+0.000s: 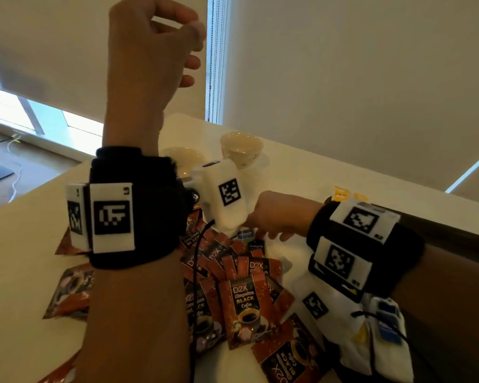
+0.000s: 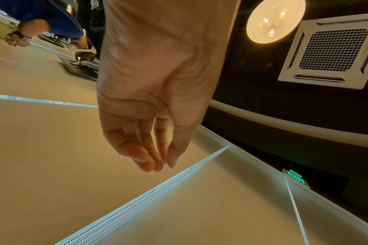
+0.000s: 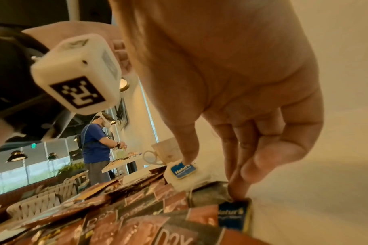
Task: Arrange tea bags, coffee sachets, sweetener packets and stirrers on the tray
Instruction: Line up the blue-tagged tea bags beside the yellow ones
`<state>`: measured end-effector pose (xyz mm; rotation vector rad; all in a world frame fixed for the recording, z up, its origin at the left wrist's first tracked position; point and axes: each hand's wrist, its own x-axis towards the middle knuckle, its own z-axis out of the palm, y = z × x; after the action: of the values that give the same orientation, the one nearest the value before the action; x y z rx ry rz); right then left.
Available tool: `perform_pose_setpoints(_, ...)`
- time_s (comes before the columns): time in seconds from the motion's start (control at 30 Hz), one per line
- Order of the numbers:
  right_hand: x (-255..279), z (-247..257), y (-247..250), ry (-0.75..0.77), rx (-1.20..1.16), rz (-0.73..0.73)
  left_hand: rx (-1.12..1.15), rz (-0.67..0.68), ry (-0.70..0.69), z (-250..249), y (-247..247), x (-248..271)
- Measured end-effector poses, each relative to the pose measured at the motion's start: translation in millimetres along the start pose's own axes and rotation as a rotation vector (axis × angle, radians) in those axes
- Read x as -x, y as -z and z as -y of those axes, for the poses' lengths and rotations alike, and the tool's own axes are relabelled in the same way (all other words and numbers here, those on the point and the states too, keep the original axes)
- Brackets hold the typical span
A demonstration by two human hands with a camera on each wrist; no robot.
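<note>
We press right hand (image 3: 231, 92) fingers (image 3: 187, 149) on soft, light tea bag (image 3: 184, 174), 12 o'clock of slippery coffee sachets (image 1: 242, 305); pinch paper tag. Left hand (image 1: 150, 48) raised, fingers loosely bent, empty.

A smooth cream-white table (image 1: 25, 244) carries a loose heap of reddish-brown foil coffee sachets (image 1: 241, 305) near its middle. Two pale ceramic cups (image 1: 241, 146) stand toward the far edge. Small yellow packets (image 1: 342, 192) lie by the right edge.
</note>
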<state>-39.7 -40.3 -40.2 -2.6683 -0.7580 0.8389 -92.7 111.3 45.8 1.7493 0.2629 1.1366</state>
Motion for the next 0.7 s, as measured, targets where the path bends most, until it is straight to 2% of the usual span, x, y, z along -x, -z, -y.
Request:
perform_pose_setpoints(0.37, 1, -13, 4, -0.060, -0.291, 0.010, 0.017, 0.050, 0.013, 5, 1, -3)
perform_pose_setpoints(0.7, -2, -20, 6, -0.086, -0.402, 0.007, 0.000, 0.054, 0.011, 4, 1, 0)
